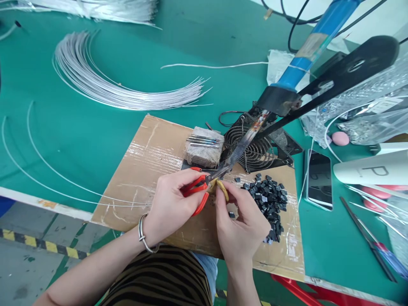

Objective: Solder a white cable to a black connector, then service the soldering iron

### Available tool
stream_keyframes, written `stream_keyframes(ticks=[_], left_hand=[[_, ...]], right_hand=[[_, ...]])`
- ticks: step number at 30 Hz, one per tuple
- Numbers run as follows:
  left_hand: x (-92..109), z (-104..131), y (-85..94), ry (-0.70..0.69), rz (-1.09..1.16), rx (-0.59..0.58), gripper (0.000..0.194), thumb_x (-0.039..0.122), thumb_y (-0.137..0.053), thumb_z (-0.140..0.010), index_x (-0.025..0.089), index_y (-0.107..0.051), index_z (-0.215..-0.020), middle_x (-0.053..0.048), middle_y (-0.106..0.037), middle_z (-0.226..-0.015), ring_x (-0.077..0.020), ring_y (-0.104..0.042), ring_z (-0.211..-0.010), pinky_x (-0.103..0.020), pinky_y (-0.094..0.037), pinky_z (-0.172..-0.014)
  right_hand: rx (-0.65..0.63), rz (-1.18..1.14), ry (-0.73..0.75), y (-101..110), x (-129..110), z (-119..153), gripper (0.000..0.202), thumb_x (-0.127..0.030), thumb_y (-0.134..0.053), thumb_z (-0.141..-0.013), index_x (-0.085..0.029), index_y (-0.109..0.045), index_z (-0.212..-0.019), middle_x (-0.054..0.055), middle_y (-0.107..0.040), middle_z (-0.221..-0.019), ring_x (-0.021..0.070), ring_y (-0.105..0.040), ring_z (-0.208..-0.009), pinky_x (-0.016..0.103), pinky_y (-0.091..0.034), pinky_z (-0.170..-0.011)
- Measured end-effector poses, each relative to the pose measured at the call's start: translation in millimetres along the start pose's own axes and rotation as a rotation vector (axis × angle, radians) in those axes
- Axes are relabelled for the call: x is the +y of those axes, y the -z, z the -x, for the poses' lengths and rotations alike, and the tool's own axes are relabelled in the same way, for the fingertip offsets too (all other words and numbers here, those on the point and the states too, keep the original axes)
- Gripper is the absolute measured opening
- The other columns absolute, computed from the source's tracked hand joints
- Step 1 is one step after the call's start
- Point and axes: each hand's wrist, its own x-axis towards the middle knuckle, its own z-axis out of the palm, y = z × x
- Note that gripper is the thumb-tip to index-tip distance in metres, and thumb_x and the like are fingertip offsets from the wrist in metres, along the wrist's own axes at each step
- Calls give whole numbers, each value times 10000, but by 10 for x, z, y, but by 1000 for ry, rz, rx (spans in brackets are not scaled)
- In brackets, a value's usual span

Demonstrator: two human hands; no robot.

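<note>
My left hand (174,204), with a metal bracelet at the wrist, is closed round red-handled pliers (199,191). Their jaws point up and right, close to the tip of a soldering iron (244,144) held in a stand. My right hand (240,216) has its fingers pinched just right of the pliers, with a yellowish finger cover (222,190) on a fingertip; whatever it holds is too small to make out. Beside it lies a pile of small black parts (267,202). A worn block (204,147) carrying several thin metal pieces stands above my left hand.
Cardboard (143,165) lies under the work. Behind the iron is a fan with a round grille (255,148). White wires (127,93) curve across the green table (223,42). A phone (318,180), a screwdriver (393,259), tweezers and plastic bags are at the right.
</note>
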Motion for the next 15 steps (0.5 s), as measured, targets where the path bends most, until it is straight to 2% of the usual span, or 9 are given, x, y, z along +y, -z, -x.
stream_keyframes(ticks=[3,5,7,10,12,15], left_hand=[[12,19,28,84,125,18,150,278,-747,-942,181,-767,-829,10,-653,-808,-198,-596,-720,-198,-490,-667],[48,44,78,141,209,18,84,257,-798,-930,178,-824,-941,-1,-689,-862,-204,-649,-786,-168,-535,-749],[80,84,158,185,218,13,161,250,-861,-915,169,-854,-1054,-29,-723,-922,-210,-673,-823,-151,-551,-770],[101,146,305,174,129,47,154,258,-902,-899,178,-862,-1024,-36,-718,-832,-179,-635,-667,-104,-501,-589],[117,167,392,158,57,84,94,241,-900,-881,199,-844,-944,-3,-677,-715,-154,-566,-553,-89,-424,-482],[136,171,511,171,-47,130,149,268,-914,-795,201,-782,-813,7,-650,-663,-162,-560,-556,-95,-454,-510]], right_hand=[[-22,-138,-206,-2,29,82,161,-132,-726,-977,-196,-771,-1118,23,-776,-977,87,-698,-772,177,-605,-735],[-23,-266,-345,45,-17,133,164,-162,-745,-973,-228,-771,-1121,-5,-766,-917,82,-704,-731,164,-609,-710],[-38,-389,-434,167,-107,182,180,-161,-745,-974,-259,-771,-1122,-31,-746,-829,77,-699,-660,149,-602,-656],[-7,-442,-454,518,-204,264,230,-147,-776,-940,-284,-799,-1124,-25,-764,-822,87,-685,-577,151,-580,-561],[165,-363,-461,839,-137,316,228,-173,-844,-877,-258,-819,-1088,0,-781,-860,89,-654,-530,171,-553,-508],[583,-205,-586,1356,252,363,315,-244,-942,-748,-178,-793,-1019,17,-738,-793,106,-635,-568,223,-533,-552]])
